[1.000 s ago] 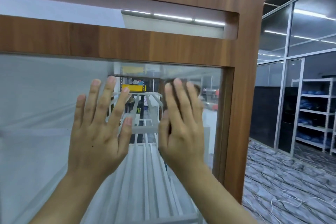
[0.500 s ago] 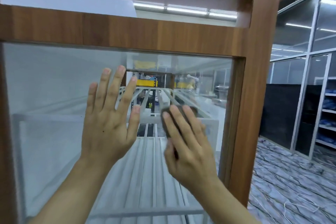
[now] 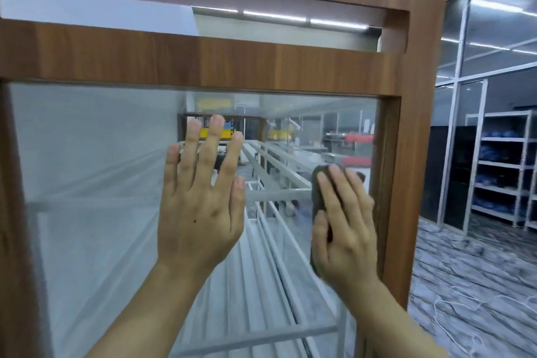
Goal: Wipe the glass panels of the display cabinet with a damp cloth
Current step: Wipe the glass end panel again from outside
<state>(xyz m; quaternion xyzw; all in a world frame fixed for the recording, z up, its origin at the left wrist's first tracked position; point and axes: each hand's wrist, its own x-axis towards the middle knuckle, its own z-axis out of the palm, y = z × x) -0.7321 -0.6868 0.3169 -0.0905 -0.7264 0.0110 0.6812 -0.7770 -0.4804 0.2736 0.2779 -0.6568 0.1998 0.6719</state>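
Observation:
A wooden display cabinet (image 3: 412,154) fills the view, with a large glass panel (image 3: 96,171) set in its brown frame. My left hand (image 3: 200,206) lies flat on the glass near the middle, fingers spread, holding nothing. My right hand (image 3: 344,227) presses a dark grey cloth (image 3: 317,183) flat against the glass close to the panel's right frame edge. Most of the cloth is hidden under my palm and fingers; only its upper and left edges show.
Behind the glass are white metal rack rails (image 3: 270,238) and clear plastic sheeting (image 3: 87,241). To the right stand glass partition walls (image 3: 462,113) and white shelving (image 3: 502,166) with blue items. Loose white cord (image 3: 453,299) lies on the patterned floor.
My right hand has slid the cloth rightwards across the glass, from beside my left hand to the right frame edge. My left hand has stayed flat on the glass.

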